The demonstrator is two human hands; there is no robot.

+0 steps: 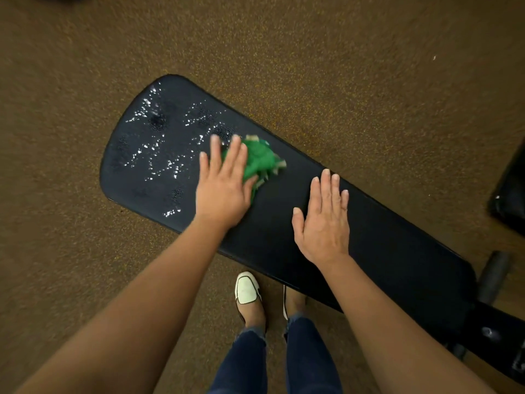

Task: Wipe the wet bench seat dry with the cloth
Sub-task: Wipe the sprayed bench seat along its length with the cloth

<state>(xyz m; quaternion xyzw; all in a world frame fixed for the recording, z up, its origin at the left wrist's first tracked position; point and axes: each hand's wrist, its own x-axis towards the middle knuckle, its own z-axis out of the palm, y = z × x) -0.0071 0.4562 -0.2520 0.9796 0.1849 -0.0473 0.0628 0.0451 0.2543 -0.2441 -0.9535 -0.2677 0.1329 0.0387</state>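
A long black padded bench seat (383,245) runs from upper left to lower right. Its wide left end glistens with water droplets (159,155). A crumpled green cloth (262,160) lies on the seat near the middle, at the edge of the wet patch. My left hand (224,186) presses flat on the cloth with straight fingers, blurred by motion. Flat on the dry black padding to the right rests my right hand (324,220), fingers straight and holding nothing.
Brown speckled floor (312,66) surrounds the bench. My feet in white-toed shoes (247,288) stand just below the seat's near edge. The bench's black frame and a roller pad (494,277) sit at lower right; another black object (511,194) is at the right edge.
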